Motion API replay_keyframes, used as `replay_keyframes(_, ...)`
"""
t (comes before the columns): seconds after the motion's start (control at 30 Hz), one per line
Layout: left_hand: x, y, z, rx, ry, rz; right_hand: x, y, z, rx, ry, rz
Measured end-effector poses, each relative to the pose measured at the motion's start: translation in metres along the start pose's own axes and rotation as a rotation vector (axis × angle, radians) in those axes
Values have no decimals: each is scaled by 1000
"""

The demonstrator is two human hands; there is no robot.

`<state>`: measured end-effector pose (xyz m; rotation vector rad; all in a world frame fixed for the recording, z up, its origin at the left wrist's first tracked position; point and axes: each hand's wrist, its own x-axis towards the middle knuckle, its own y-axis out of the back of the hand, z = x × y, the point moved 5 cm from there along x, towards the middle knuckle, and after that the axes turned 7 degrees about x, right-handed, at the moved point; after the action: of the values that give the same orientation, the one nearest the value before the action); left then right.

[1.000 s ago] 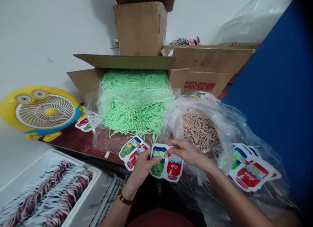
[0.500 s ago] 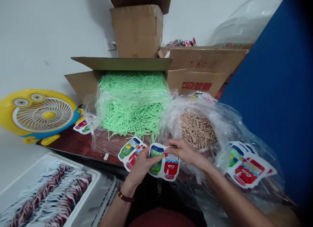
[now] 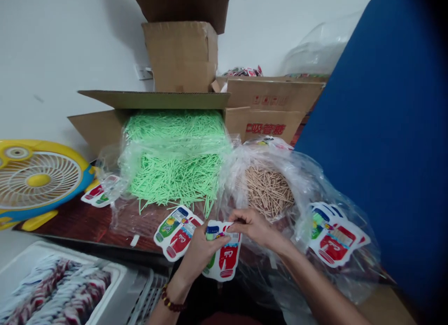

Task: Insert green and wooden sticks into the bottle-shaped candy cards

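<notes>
My left hand (image 3: pixel 199 254) holds a printed packet (image 3: pixel 229 262), shaped like two bottles, with its thumb across the front. One half is green and the other red, marked Cola; green sticks show in the green half. At the packet's upper edge, my right hand (image 3: pixel 252 226) is closed in a pinch; whether anything else sits between its fingertips is hidden. Just left, a similar packet (image 3: pixel 177 234) lies on the table edge. Green thin sticks (image 3: pixel 175 175) spill from a plastic-lined box beyond my hands. Short brown sticks (image 3: pixel 269 192) lie in a clear bag behind my right hand.
More packets (image 3: pixel 336 241) lie on plastic at right, beside a blue panel (image 3: pixel 367 143). A yellow fan (image 3: pixel 42 180) stands at left, above a white bin (image 3: pixel 117 287) of packed packets. Cardboard boxes (image 3: pixel 182 54) rise at the back.
The view has shifted, so the table's things sit further left and slightly lower. Both hands remain at the packet, which hangs more upright, with my left fingers covering more of its green half.
</notes>
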<state>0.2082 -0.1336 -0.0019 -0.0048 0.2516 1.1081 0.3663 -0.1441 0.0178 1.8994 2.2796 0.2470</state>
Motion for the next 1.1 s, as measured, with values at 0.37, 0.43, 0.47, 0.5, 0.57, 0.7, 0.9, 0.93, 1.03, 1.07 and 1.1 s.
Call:
replay_keyframes(0.37, 5, -23, 2, 69, -7, -134, -25, 17, 12, -147, 60, 28)
replay_keyframes(0.43, 5, -27, 2, 55, 20, -166, -25, 28, 16, -126, 47, -10)
replay_keyframes(0.47, 5, -27, 2, 47, 27, -179, -22, 37, 19, -108, 35, -14)
replay_keyframes(0.5, 4, -28, 1, 41, 29, -191, -17, 49, 21, -110, 21, -2)
replay_keyframes(0.57, 3, -28, 0, 44, 32, -211, -3, 82, 26, -243, -14, 146)
replay_keyframes(0.7, 1, -31, -6, 44, 54, -234, 37, 141, 29, -727, -166, 402)
replay_keyframes(0.9, 0, -23, -22, 32, 98, -202, 101, 158, 30, -937, -310, 420)
replay_keyframes(0.93, 0, -20, -25, 25, 111, -197, 109, 158, 32, -968, -340, 412)
replay_keyframes(1.03, 2, -13, -31, -8, 146, -179, 127, 155, 40, -1054, -412, 365)
replay_keyframes(1.07, 2, -11, -32, -14, 150, -170, 130, 155, 43, -1082, -428, 349)
replay_keyframes(1.1, 3, -10, -33, -17, 148, -165, 132, 154, 45, -1108, -436, 337)
